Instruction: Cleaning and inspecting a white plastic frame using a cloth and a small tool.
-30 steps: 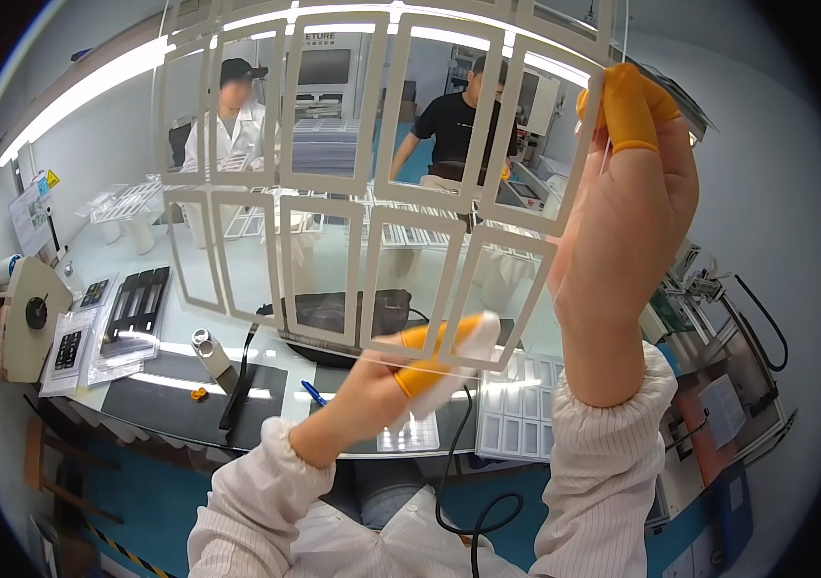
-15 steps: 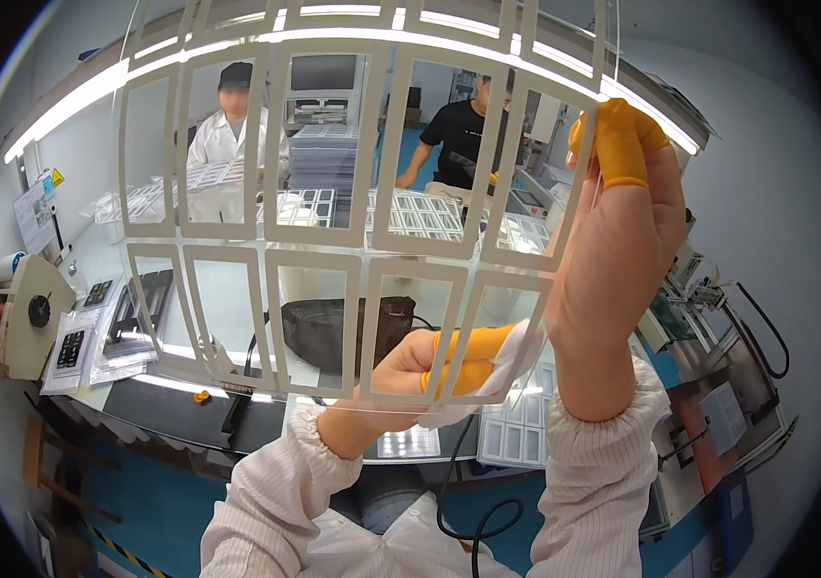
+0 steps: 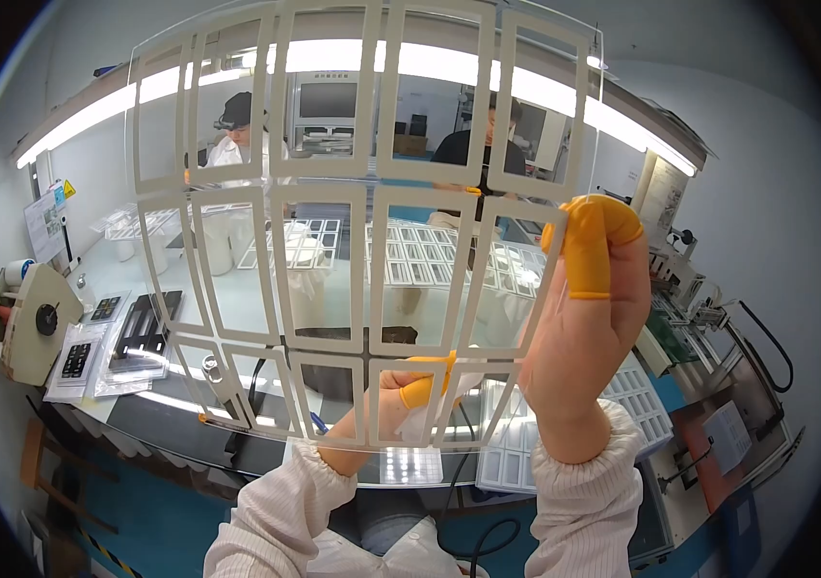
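Orange rubber finger cots cover the fingertips of the right hand (image 3: 589, 318), which is raised upright and pinches the right edge of a clear flexible plastic sheet printed with white rectangular frames (image 3: 353, 212). Lower down, the left hand (image 3: 401, 405) grips the sheet's bottom edge with a white wipe (image 3: 430, 419), holding it up above the glossy work surface (image 3: 179, 414).

We see a clear sheet (image 3: 333, 241) patterned with a grid of white rectangular frames, orange finger cots (image 3: 592, 241) on the right hand (image 3: 579, 328), white cuffed sleeves (image 3: 579, 501), and a blue floor (image 3: 131, 511).
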Tool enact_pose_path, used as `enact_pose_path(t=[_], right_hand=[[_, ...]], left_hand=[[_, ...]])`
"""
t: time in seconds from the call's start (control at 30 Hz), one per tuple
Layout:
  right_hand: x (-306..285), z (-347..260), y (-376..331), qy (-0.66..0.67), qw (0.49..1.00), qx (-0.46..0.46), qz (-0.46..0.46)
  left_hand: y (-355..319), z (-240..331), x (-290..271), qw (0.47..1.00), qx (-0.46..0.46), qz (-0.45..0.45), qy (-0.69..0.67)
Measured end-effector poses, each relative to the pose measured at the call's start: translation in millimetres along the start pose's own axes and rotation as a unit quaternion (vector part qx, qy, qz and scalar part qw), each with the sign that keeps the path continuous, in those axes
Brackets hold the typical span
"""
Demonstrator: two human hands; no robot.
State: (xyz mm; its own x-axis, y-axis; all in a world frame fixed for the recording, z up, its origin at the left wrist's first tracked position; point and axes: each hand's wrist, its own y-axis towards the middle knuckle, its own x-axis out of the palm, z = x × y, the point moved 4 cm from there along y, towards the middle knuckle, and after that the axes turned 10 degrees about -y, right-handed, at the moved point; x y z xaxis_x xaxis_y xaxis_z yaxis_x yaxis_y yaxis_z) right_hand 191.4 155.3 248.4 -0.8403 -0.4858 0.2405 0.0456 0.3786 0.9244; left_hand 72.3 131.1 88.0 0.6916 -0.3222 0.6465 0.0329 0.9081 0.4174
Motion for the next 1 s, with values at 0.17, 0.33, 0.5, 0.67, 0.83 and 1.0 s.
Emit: enact_pose_path(t=[0.17,0.33,0.5,0.67,0.83,1.0], right_hand=[[-5,-1,-6,-0.014,1.0,0.003,0.01],[-13,1,-6,-0.01,1.0,0.01,0.022],[-30,6,-5,-0.018,0.998,0.054,0.027],[-50,17,1,-0.008,0.995,0.086,0.055],[-69,29,1,0.024,0.985,0.127,0.117],[-82,34,-2,0.026,0.991,0.115,0.068]], left_hand=[[2,4,-8,0.999,-0.009,0.045,-0.006],[-7,27,7,0.992,0.043,0.099,0.072],[-23,38,-29,0.991,0.054,0.11,-0.043],[-40,72,-37,0.983,0.136,0.09,-0.08],[-50,98,-26,0.975,0.205,0.084,-0.023],[-58,114,-22,0.972,0.227,0.066,0.01]])
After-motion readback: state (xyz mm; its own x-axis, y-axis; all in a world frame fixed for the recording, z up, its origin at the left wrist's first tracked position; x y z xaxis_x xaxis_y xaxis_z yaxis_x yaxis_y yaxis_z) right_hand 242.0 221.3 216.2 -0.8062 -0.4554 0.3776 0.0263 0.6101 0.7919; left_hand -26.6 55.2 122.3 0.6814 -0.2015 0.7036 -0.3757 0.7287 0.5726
